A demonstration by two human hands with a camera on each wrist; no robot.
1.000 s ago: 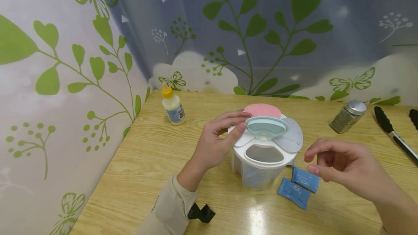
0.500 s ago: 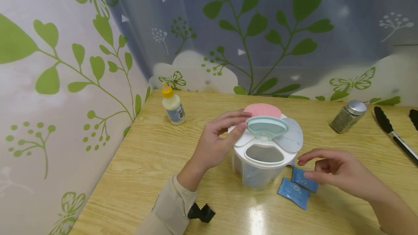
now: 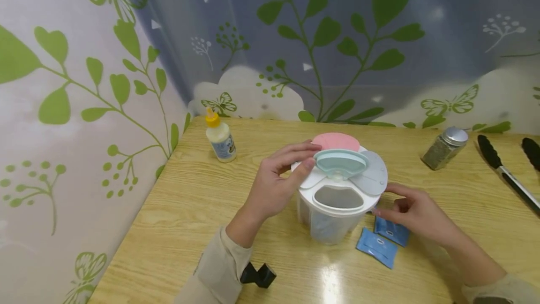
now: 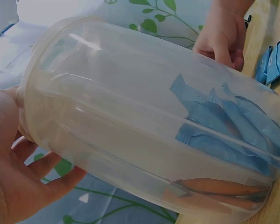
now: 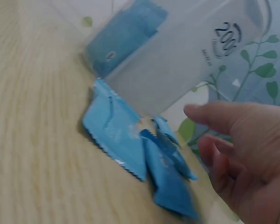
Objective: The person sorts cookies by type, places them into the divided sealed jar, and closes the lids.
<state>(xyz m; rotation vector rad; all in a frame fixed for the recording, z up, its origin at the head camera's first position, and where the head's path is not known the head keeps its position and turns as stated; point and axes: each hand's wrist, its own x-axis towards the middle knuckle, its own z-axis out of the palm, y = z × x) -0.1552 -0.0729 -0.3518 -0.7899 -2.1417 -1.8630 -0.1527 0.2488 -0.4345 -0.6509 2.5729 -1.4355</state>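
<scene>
Canister [image 5: 177, 65]: print [image 5: 227, 39] (prob. nos.), R-wrist only

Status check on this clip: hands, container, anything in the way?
Left hand gripping container by its rim. Right hand empty, beside loose blue packets. Teal flap raised, packets inside. Nothing covering the opening.

From the person's side of the cylindrical clear plastic container [image 3: 331, 229], the head camera looked forward and down, taking in the pale wooden worktop [image 3: 177, 229] around it. The left-wrist camera faced its wall closely from the left; the right-wrist camera, low and near, faced its base from the right. Both shared the small blue wrapped packets [image 3: 377, 247] beside it.
</scene>
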